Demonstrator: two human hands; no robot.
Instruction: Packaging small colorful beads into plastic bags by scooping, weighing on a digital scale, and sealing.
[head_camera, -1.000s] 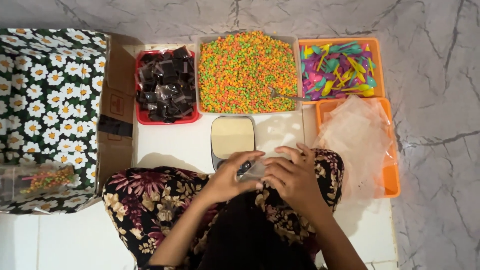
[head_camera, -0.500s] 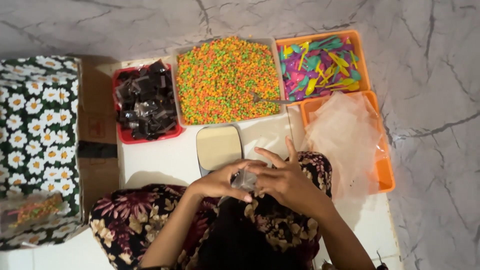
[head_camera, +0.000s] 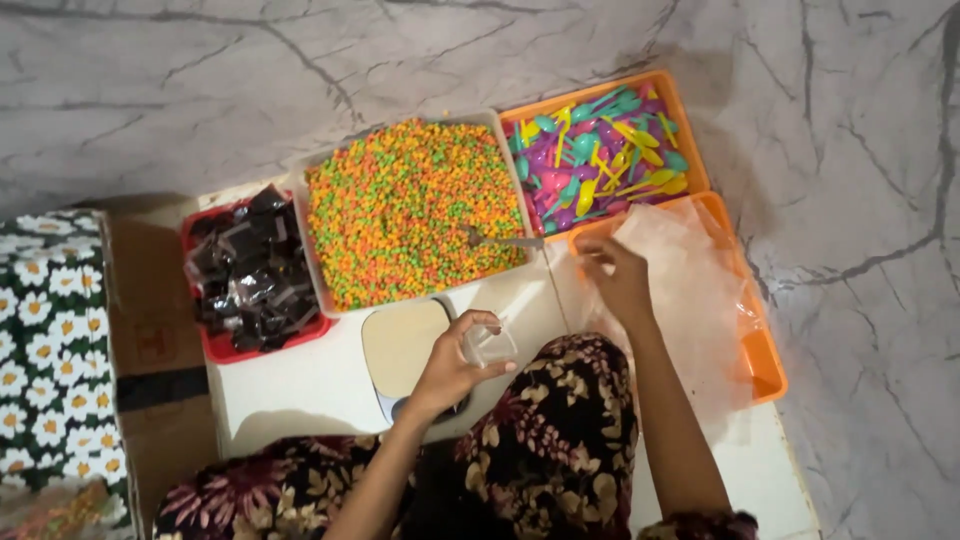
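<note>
Since half a second ago, our hands are no longer together over the lap: our right hand (head_camera: 618, 278) is reaching out to the clear plastic bags (head_camera: 690, 290) piled in the orange tray (head_camera: 765, 365), its fingers pinching at the near edge of the pile, though we cannot tell whether they are gripping a bag. Our left hand (head_camera: 455, 365) is holding a small clear plastic cup (head_camera: 489, 346), fingers curled around it, just above the small scale (head_camera: 400, 345) on the white tabletop (head_camera: 300, 385). Beyond are sitting a tray of orange and green pellets (head_camera: 410, 210) with a metal spoon (head_camera: 500, 240), a tray of colourful plastic spoons (head_camera: 600, 155), and a red tray of dark packets (head_camera: 250, 270).
</note>
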